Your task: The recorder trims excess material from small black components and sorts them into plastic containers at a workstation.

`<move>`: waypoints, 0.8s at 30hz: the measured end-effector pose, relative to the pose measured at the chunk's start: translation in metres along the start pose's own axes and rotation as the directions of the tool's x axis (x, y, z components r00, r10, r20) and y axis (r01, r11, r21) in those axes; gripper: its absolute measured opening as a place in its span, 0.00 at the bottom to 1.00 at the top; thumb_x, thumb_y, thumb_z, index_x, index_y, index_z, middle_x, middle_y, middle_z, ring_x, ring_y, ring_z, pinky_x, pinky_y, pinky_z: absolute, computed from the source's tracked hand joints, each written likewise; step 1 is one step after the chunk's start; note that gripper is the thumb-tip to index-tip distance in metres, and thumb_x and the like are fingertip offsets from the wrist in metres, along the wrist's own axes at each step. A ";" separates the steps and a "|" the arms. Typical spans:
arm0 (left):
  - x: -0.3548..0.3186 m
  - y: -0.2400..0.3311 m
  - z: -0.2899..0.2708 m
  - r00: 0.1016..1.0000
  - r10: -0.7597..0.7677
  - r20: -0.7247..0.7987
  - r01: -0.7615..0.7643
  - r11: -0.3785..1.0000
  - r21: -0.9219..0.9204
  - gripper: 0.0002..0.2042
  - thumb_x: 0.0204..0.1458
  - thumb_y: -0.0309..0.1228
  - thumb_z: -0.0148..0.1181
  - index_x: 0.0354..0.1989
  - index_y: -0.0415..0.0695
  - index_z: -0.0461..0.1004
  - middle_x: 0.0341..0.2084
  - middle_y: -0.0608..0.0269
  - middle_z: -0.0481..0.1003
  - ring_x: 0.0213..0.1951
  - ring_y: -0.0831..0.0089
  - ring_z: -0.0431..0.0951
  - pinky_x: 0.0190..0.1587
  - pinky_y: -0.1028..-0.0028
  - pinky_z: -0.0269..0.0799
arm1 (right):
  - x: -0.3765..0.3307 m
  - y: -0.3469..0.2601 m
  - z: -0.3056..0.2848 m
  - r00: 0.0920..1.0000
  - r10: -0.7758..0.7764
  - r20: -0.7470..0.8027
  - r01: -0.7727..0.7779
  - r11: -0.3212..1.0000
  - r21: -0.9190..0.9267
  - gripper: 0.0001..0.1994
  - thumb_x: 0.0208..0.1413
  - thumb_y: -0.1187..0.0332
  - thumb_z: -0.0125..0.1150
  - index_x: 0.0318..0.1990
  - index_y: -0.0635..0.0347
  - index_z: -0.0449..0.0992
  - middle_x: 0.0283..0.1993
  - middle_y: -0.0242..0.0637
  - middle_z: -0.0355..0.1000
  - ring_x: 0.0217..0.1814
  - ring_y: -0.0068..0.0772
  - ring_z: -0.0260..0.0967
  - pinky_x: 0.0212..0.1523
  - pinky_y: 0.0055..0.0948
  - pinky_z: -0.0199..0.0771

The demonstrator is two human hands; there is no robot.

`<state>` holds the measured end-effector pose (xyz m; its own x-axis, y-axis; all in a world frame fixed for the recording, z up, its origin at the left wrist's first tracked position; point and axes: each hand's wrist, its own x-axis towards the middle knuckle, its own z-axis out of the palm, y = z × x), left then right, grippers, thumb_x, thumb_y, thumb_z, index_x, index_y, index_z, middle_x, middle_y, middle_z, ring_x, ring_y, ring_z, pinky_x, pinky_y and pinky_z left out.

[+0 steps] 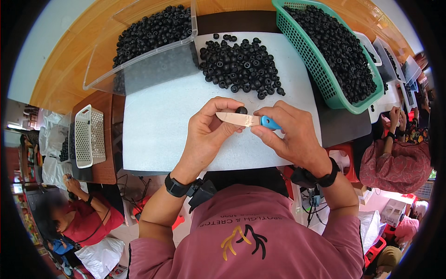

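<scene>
In my left hand [204, 132], fingertips and thumb pinch a small round black piece [241, 110], probably rubber or plastic. My right hand [295, 130] is closed around the blue handle of a small knife [237, 119]. The blade points left and lies against the near side of the black piece, close to my left thumb. Just beyond my hands, a loose pile of similar black ring-like pieces [241, 65] is spread over a white foam sheet [158, 139]. Many of them show a round hole.
A clear plastic bin [153, 63] of black pieces stands at the far left, a green basket [320, 69] of them at the far right. A white basket [90, 135] sits on the left table. People work to the left [93, 214] and right [395, 162].
</scene>
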<state>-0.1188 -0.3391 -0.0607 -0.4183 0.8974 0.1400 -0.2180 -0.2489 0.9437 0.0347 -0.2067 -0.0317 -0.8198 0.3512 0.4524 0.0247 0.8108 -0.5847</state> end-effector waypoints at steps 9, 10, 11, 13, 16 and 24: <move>0.000 0.002 0.000 1.000 -0.005 -0.009 0.005 1.000 0.011 0.12 0.54 0.22 0.61 0.47 0.39 0.72 0.40 0.65 0.71 0.43 0.79 0.73 0.46 0.78 0.73 | 0.000 0.000 0.001 0.999 -0.023 -0.032 0.022 0.999 -0.027 0.12 0.47 0.62 0.70 0.34 0.57 0.76 0.24 0.34 0.68 0.21 0.35 0.67 0.21 0.31 0.65; 0.000 0.002 0.000 1.000 -0.003 -0.004 0.004 1.000 0.019 0.12 0.54 0.21 0.60 0.47 0.38 0.72 0.40 0.65 0.71 0.43 0.79 0.73 0.47 0.78 0.73 | 0.000 0.001 0.002 0.999 -0.027 -0.037 0.025 0.999 -0.030 0.12 0.47 0.62 0.70 0.34 0.57 0.76 0.24 0.34 0.68 0.21 0.35 0.67 0.21 0.31 0.65; 0.000 0.002 0.000 1.000 -0.003 0.000 0.003 1.000 0.028 0.12 0.54 0.21 0.60 0.47 0.38 0.72 0.41 0.65 0.71 0.44 0.78 0.73 0.47 0.78 0.72 | 0.000 0.001 0.002 0.999 -0.026 -0.037 0.025 0.999 -0.030 0.12 0.47 0.62 0.70 0.34 0.57 0.76 0.24 0.34 0.68 0.21 0.35 0.67 0.21 0.31 0.65; -0.001 0.002 0.000 1.000 -0.009 -0.002 0.009 1.000 0.013 0.12 0.53 0.21 0.60 0.47 0.38 0.72 0.41 0.65 0.71 0.44 0.78 0.73 0.47 0.78 0.72 | 0.000 0.000 0.002 0.999 -0.016 -0.028 0.016 1.000 -0.019 0.12 0.47 0.61 0.70 0.34 0.57 0.76 0.24 0.34 0.68 0.22 0.35 0.67 0.21 0.31 0.65; -0.001 0.002 -0.001 1.000 -0.013 -0.004 0.013 1.000 -0.006 0.12 0.53 0.20 0.60 0.47 0.38 0.72 0.40 0.65 0.72 0.43 0.78 0.74 0.47 0.77 0.73 | 0.001 0.001 0.002 1.000 -0.026 -0.010 0.025 0.999 -0.022 0.12 0.48 0.62 0.69 0.35 0.58 0.77 0.25 0.36 0.69 0.22 0.36 0.68 0.23 0.31 0.66; -0.002 0.006 -0.002 0.997 -0.062 0.036 0.064 0.995 -0.075 0.13 0.54 0.23 0.61 0.47 0.38 0.71 0.35 0.65 0.75 0.38 0.79 0.76 0.44 0.78 0.73 | -0.001 0.021 0.002 0.906 0.424 0.020 -0.412 0.868 0.276 0.11 0.56 0.64 0.63 0.38 0.65 0.76 0.27 0.31 0.70 0.25 0.23 0.63 0.27 0.23 0.64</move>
<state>-0.1210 -0.3428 -0.0563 -0.3719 0.9237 0.0923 -0.3104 -0.2174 0.9254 0.0349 -0.1909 -0.0458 -0.7434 0.6522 0.1482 0.2017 0.4298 -0.8801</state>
